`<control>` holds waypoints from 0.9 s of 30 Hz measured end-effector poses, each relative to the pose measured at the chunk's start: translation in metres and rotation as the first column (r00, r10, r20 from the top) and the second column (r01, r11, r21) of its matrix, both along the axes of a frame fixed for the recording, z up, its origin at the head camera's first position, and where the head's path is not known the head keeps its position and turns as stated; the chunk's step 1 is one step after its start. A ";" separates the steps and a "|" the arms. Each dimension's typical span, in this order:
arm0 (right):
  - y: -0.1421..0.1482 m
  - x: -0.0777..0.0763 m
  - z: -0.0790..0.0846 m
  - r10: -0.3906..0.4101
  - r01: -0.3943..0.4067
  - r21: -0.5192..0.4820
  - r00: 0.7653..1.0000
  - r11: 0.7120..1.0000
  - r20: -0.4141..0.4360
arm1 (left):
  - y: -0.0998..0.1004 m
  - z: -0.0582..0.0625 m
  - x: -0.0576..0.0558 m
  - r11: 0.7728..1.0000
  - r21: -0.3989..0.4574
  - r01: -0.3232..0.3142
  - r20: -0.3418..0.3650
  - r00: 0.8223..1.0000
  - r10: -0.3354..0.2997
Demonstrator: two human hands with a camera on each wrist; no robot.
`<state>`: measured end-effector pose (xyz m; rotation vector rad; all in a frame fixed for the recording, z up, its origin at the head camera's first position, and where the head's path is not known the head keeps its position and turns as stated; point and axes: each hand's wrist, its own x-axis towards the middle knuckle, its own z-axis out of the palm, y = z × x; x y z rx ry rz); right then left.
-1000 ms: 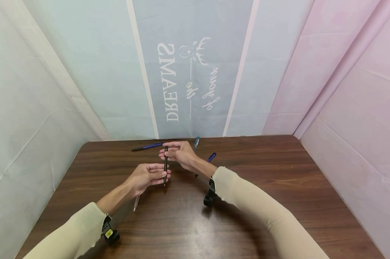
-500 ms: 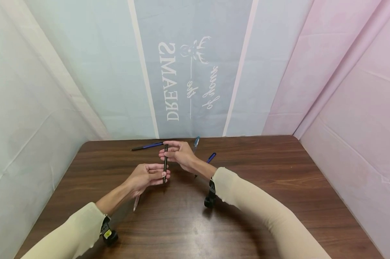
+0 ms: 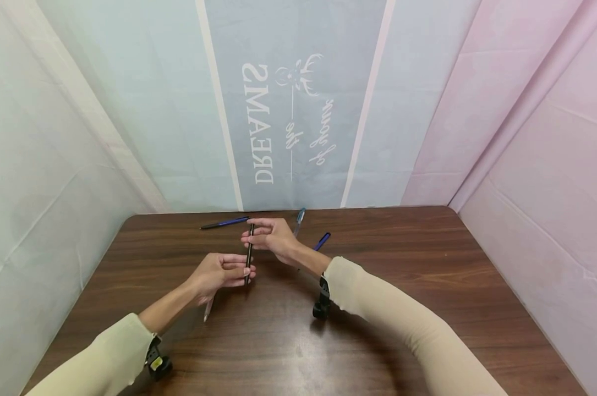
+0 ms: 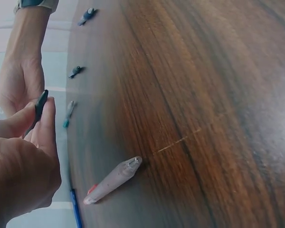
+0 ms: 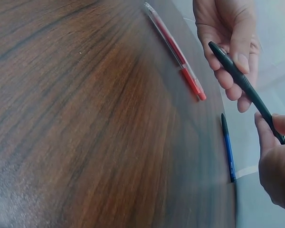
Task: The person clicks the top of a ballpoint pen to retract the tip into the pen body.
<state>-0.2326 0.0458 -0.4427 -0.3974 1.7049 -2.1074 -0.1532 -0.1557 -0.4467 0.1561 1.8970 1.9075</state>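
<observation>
A slim black pen (image 3: 249, 254) is held up above the table between both hands, slightly tilted in the head view. My left hand (image 3: 220, 276) pinches its lower end between thumb and fingers. The upper end is pinched by my right hand (image 3: 274, 237). In the right wrist view the pen (image 5: 244, 85) runs from one hand to the other, its surface dark and smooth. Beneath my left hand lies a clear pen with a red end (image 5: 192, 83), partly hidden by that hand in the head view.
On the brown wooden table (image 3: 377, 308), a blue and black pen (image 3: 224, 224) lies near the back edge. Behind my right hand are a clear pen with a light blue cap (image 3: 300, 216) and a dark blue pen (image 3: 322, 241), partly covered by the wrist. Fabric walls surround the table.
Both hands have shifted slightly left with the black pen, my left hand also a little towards the body. The pen leans slightly more. Both grips stay on it.
</observation>
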 end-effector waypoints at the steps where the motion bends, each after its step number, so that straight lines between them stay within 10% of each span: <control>1: 0.000 0.000 0.000 0.005 -0.005 0.005 1.000 1.000 -0.003 | 0.000 0.000 0.000 1.000 -0.002 0.001 0.000 1.000 -0.001; 27: -0.006 0.005 -0.006 0.092 -0.089 0.128 0.996 0.988 -0.018 | -0.005 0.004 0.018 0.995 -0.104 -0.012 -0.024 1.000 0.010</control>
